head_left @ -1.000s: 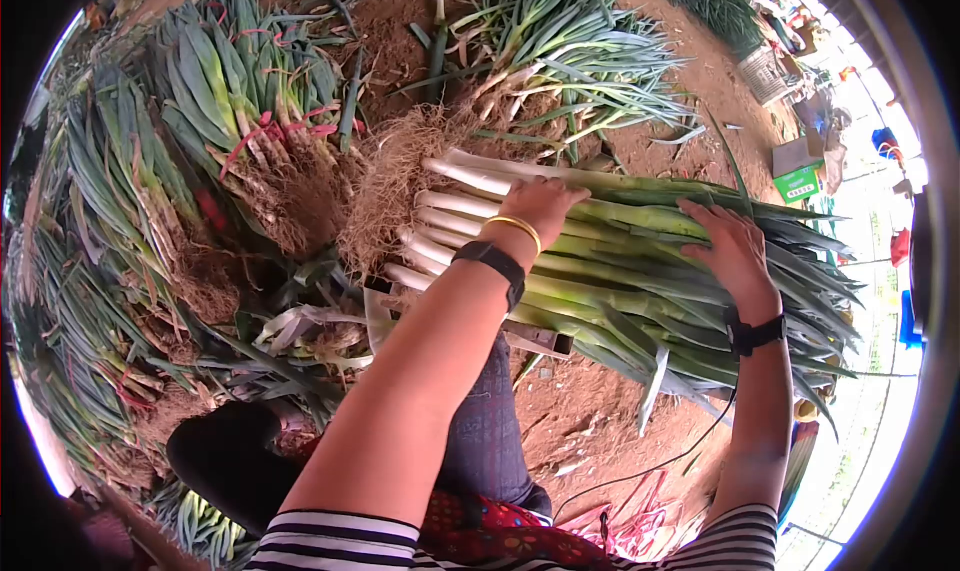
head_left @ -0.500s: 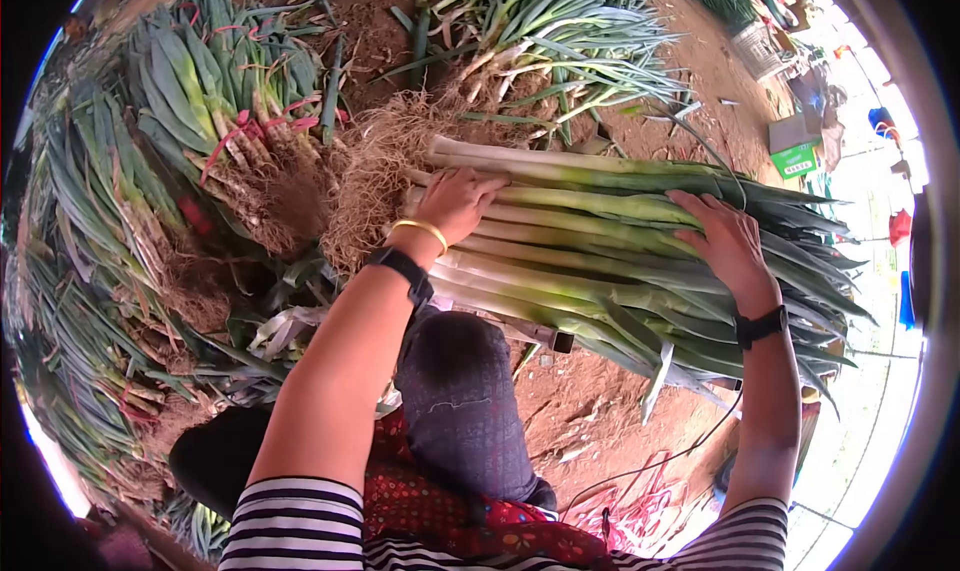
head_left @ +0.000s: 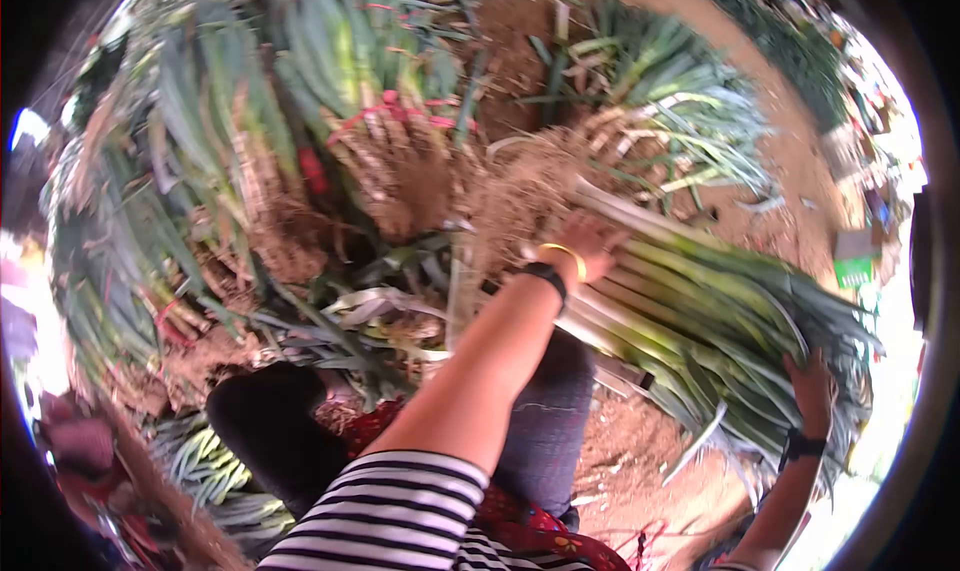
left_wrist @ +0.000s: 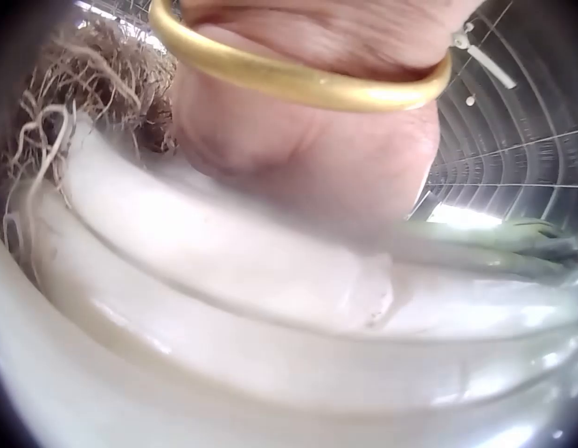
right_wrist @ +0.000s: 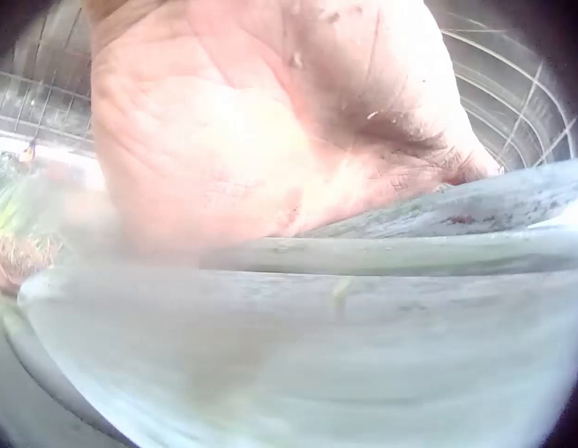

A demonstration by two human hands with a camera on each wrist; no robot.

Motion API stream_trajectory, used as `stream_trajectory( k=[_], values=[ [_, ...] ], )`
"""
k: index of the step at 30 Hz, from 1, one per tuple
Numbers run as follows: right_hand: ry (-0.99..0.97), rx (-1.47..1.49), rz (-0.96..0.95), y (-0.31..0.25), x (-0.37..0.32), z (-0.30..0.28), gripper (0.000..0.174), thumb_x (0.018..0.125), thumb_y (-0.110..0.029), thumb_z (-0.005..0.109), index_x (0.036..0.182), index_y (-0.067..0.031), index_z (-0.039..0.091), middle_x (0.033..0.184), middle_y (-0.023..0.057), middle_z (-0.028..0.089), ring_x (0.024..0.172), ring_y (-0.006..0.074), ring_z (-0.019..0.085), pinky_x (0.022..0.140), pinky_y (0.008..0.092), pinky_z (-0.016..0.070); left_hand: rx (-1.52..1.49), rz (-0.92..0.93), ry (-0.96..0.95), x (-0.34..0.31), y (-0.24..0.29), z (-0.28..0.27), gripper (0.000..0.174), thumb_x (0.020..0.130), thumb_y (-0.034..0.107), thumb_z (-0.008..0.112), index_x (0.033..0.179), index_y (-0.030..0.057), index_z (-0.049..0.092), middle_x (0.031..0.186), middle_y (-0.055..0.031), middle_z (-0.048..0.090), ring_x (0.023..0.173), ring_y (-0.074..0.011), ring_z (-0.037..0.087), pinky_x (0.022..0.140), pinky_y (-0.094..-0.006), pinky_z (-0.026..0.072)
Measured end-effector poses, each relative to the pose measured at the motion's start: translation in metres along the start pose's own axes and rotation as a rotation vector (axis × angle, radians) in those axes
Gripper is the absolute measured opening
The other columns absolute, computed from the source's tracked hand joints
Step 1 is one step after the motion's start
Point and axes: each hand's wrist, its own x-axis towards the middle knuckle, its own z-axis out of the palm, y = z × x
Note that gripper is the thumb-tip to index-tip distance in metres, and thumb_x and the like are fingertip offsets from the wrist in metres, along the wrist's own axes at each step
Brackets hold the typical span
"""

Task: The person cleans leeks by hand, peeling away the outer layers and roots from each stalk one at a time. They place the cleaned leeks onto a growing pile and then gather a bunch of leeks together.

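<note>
Fingers point(head_left: 613, 239) of the left hand point(head_left: 585, 246) are lying spread over the white stalks point(left_wrist: 233, 355), just beside the shaggy roots point(head_left: 525, 186), and seem to be pressing rather than curling round anything. Those of the right hand point(head_left: 812, 386) are reaching over the dark leaves point(right_wrist: 382, 345), looking loosely straightened and gripping nothing — blur and the close wrist view are hiding how the tips are touching. Beneath both hands the leeks point(head_left: 690, 296) are lying side by side in a broad row, roots toward the person's left, leaves fanning out to the right.

Smoothing and levelling this row seems to be the step in hand. Doing it well is probably calling for a flat, even touch: the stalks are likely offering firm places to push, while the leaves are risking folds under a hard squeeze. Working from opposite ends is probably helping — but the tangled roots could be snagging neighbouring stalks.
</note>
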Motion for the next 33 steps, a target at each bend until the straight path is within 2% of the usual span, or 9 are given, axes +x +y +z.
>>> stream_trajectory(
  k=[7,11,15,18,20,24,25,27,33],
  values=[
    [-0.125,0.029,-0.023,-0.019,-0.022,-0.052,0.084,0.07,-0.048,0.066,0.134,-0.0033,0.033,0.131,0.0205,0.044,0.12,0.0366,0.042,0.098,0.0492,0.0311,-0.112,-0.141,-0.028,-0.056,0.004,-0.06,0.054,0.091,0.045,0.041,0.139,0.0235,0.031,0.143,-0.0111,0.028,0.133,-0.0301,0.024,0.109,-0.0506,0.015],
    [0.228,0.095,-0.299,-0.019,-0.023,-0.053,0.079,0.066,-0.023,0.073,0.133,-0.0042,0.037,0.13,0.0191,0.046,0.119,0.0339,0.044,0.099,0.0433,0.0328,-0.343,-0.111,0.326,-0.15,-0.031,-0.11,0.046,0.092,0.038,0.044,0.128,0.0095,0.046,0.129,-0.0167,0.046,0.124,-0.0307,0.037,0.107,-0.04,0.0267],
    [0.12,0.431,-0.661,-0.118,-0.1,-0.138,0.057,0.067,-0.011,0.069,0.12,-0.002,0.051,0.117,0.0186,0.056,0.111,0.0329,0.051,0.095,0.0382,0.0373,-0.736,-0.559,0.547,-0.272,-0.073,-0.159,0.039,0.091,0.025,0.049,0.122,0.002,0.051,0.108,-0.015,0.061,0.1,-0.023,0.057,0.09,-0.0306,0.0435],
    [0.313,0.266,-1.061,-0.179,-0.177,-0.216,0.055,0.068,-0.028,0.071,0.116,-0.0042,0.056,0.102,0.0144,0.062,0.092,0.0343,0.057,0.087,0.0403,0.0392,-1.08,-0.793,1.037,-0.354,-0.104,-0.178,0.039,0.088,0.024,0.056,0.121,0.0022,0.052,0.114,-0.0068,0.058,0.106,-0.0155,0.053,0.093,-0.0247,0.0391],
    [0.421,0.267,-1.297,-0.206,-0.213,-0.256,0.058,0.07,-0.041,0.068,0.115,-0.0062,0.057,0.094,0.0123,0.063,0.086,0.0316,0.056,0.083,0.0389,0.0391,-1.11,-0.969,1.241,-0.4,-0.113,-0.197,0.04,0.087,0.031,0.054,0.119,0.0068,0.053,0.119,-0.0081,0.056,0.117,-0.0174,0.047,0.101,-0.0399,0.0293],
    [0.172,0.478,-1.563,-0.289,-0.264,-0.323,0.07,0.073,-0.059,0.059,0.117,-0.005,0.056,0.11,0.0103,0.062,0.09,0.023,0.06,0.084,0.0342,0.0417,-1.28,-0.931,1.565,-0.459,-0.149,-0.188,0.044,0.085,0.038,0.055,0.121,0.0124,0.052,0.12,-0.0044,0.056,0.119,-0.0158,0.044,0.097,-0.0385,0.0256],
    [0.219,0.517,-1.709,-0.32,-0.266,-0.33,0.061,0.076,-0.047,0.063,0.118,-0.0032,0.055,0.107,0.0113,0.062,0.085,0.0214,0.062,0.078,0.0315,0.0465,-1.374,-0.955,1.637,-0.466,-0.153,-0.185,0.044,0.085,0.038,0.055,0.121,0.013,0.052,0.12,-0.0036,0.056,0.118,-0.0155,0.044,0.096,-0.0373,0.026],
    [0.136,0.533,-1.695,-0.384,-0.286,-0.341,0.042,0.081,-0.023,0.061,0.117,-0.0031,0.055,0.104,0.0133,0.062,0.088,0.0202,0.062,0.079,0.0293,0.0473,-1.495,-0.972,1.726,-0.473,-0.162,-0.18,0.044,0.085,0.038,0.055,0.122,0.0137,0.052,0.12,-0.0027,0.056,0.116,-0.0152,0.044,0.094,-0.0362,0.0263],
    [-0.081,0.583,-1.583,-0.629,-0.263,-0.267,0.051,0.083,-0.03,0.063,0.123,-0.0022,0.049,0.1,0.0153,0.062,0.08,0.0198,0.063,0.068,0.0282,0.0502,-1.612,-0.758,1.79,-0.47,-0.168,-0.214,0.043,0.088,0.036,0.053,0.124,0.0128,0.051,0.124,-0.0033,0.053,0.116,-0.0163,0.044,0.094,-0.0333,0.0277]
  ],
)
